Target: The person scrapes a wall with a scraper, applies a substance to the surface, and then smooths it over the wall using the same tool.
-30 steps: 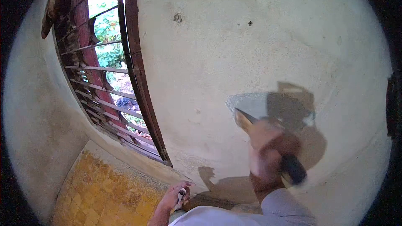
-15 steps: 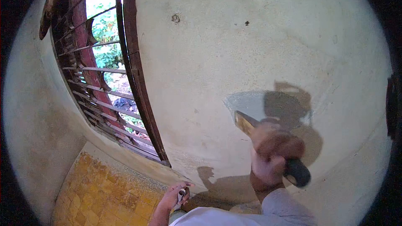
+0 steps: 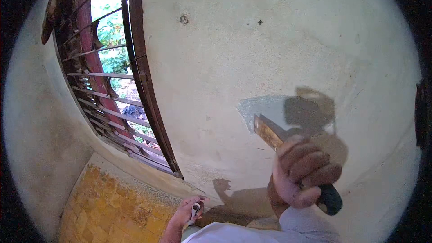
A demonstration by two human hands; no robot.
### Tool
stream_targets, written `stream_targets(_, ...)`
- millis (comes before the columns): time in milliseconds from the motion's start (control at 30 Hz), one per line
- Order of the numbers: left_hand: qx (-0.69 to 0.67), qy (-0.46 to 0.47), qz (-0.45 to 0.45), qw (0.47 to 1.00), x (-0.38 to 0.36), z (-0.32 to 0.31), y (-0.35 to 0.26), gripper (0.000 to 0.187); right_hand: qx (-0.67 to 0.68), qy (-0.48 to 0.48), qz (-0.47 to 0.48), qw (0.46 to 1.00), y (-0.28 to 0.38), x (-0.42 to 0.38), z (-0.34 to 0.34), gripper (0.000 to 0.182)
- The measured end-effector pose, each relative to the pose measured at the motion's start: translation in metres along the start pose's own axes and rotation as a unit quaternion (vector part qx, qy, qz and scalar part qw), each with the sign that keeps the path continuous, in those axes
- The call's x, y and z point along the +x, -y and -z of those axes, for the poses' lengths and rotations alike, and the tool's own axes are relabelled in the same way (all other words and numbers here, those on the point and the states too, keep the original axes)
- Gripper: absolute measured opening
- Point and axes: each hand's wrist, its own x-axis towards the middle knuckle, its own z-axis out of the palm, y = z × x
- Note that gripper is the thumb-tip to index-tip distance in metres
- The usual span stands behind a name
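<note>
My right hand [image 3: 303, 171] is closed round the black handle [image 3: 332, 200] of a scraper. Its flat, rusty-brown blade [image 3: 270, 136] points up and left, the tip overlapping the lower edge of a grey-blue scraped patch [image 3: 265, 108] on the pale wall [image 3: 216, 72]. The shadow of hand and tool falls over the right part of that patch. Low in the view, my left hand [image 3: 184, 211] has its fingers curled round a small, pale, tube-like piece [image 3: 195, 209] with a dark opening; I cannot tell what it is.
At left, a window with dark slats [image 3: 121, 94] and a wooden frame [image 3: 146, 81] opens onto greenery. Yellow-brown floor tiles [image 3: 103, 211] lie below it, dusty along the wall. Two small holes mark the upper wall, one of them a dark hole [image 3: 259, 22].
My right hand and the scraper have shifted slightly down and right, and the blade tip shows lower on the patch. The left hand stays put. The view has turned slightly.
</note>
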Motion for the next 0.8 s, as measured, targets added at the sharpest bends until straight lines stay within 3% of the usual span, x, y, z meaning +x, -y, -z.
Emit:
stream_targets(133, -0.017, 0.008, -0.026, 1.0, 0.001, -0.001, 0.003, 0.034, -0.038, -0.062, -0.072, 0.995, -0.03, -0.001, -0.013, 0.037)
stream_targets(367, -0.01, -0.005, -0.003, 1.0, 0.003, 0.004, 0.005, 0.035, -0.013, 0.007, 0.002, 1.0, -0.018, 0.003, -0.006, 0.04)
stream_targets(433, 0.096, -0.017, -0.026, 0.995, 0.003, 0.002, 0.002, 0.036, -0.042, -0.073, -0.13, 0.988, -0.023, 0.005, -0.018, 0.042)
stream_targets(567, 0.087, -0.016, -0.042, 0.995, 0.008, 0.004, -0.001, 0.036, -0.008, -0.081, -0.053, 0.995, -0.009, 0.0, 0.001, 0.041)
stream_targets(600, 0.048, -0.02, -0.016, 0.999, 0.009, 0.003, -0.003, 0.036, -0.28, 0.045, -0.07, 0.956, -0.004, -0.003, 0.013, 0.032)
stream_targets(633, 0.009, -0.024, 0.011, 1.0, 0.009, 0.003, -0.003, 0.036, -0.527, 0.167, -0.082, 0.829, -0.002, -0.003, 0.017, 0.025)
stream_targets(667, 0.009, -0.024, 0.013, 1.0, 0.008, 0.004, -0.001, 0.036, -0.527, 0.167, -0.084, 0.829, -0.008, -0.002, 0.019, 0.025)
stream_targets(700, 0.008, -0.015, 0.017, 1.0, 0.008, 0.006, 0.002, 0.036, -0.287, 0.166, -0.085, 0.939, -0.019, 0.002, 0.019, 0.023)
stream_targets(733, 0.008, -0.006, 0.018, 1.0, 0.009, 0.006, -0.002, 0.035, -0.026, 0.154, -0.077, 0.985, -0.027, 0.006, 0.016, 0.021)
stream_targets(767, 0.01, -0.005, 0.016, 1.0, 0.008, 0.004, -0.006, 0.035, -0.026, 0.154, -0.075, 0.985, -0.024, 0.004, 0.01, 0.021)
stream_targets(800, 0.003, -0.01, 0.009, 1.0, 0.005, 0.001, -0.01, 0.035, 0.027, 0.078, -0.032, 0.996, -0.019, 0.001, 0.003, 0.019)
